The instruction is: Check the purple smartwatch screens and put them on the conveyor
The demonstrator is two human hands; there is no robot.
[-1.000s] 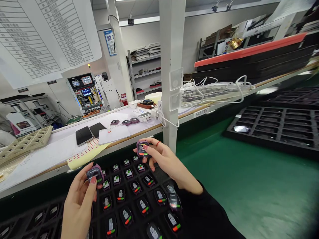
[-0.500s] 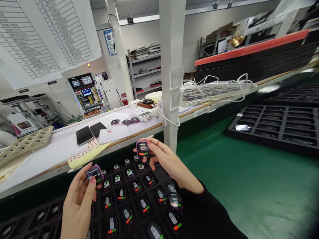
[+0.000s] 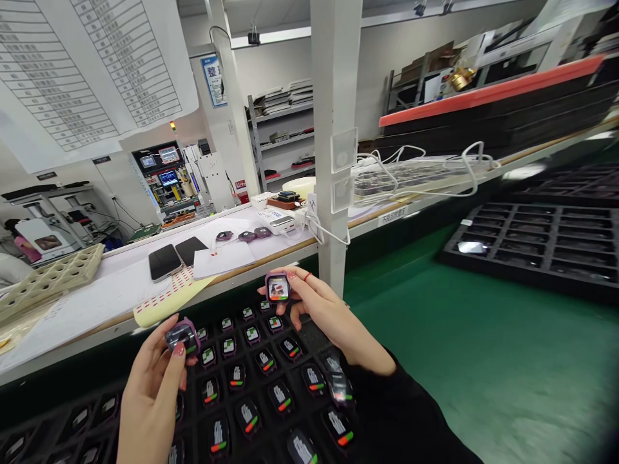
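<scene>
My left hand point(image 3: 152, 403) pinches a purple-cased smartwatch point(image 3: 182, 336) at the lower middle, its screen tilted away and glaring. My right hand point(image 3: 326, 317) holds a second purple-cased smartwatch point(image 3: 278, 288) by its edges with the fingertips, and its lit screen faces me. Both hands hover over a black compartment tray point(image 3: 312, 336), where several smartwatches lie in rows with lit screens showing a white hand icon and a red-green bar. My forearms hide part of the tray.
A white post point(image 3: 334, 129) rises just beyond the tray. Behind it, a white bench point(image 3: 116, 290) holds phones, papers, a sticker sheet, and cables. A green surface point(image 3: 474, 341) lies to the right, with another black tray point(image 3: 527, 241) on it.
The screen of the watch in my right hand now shows a picture above its bar. That hand has turned slightly, while my left hand has barely moved.
</scene>
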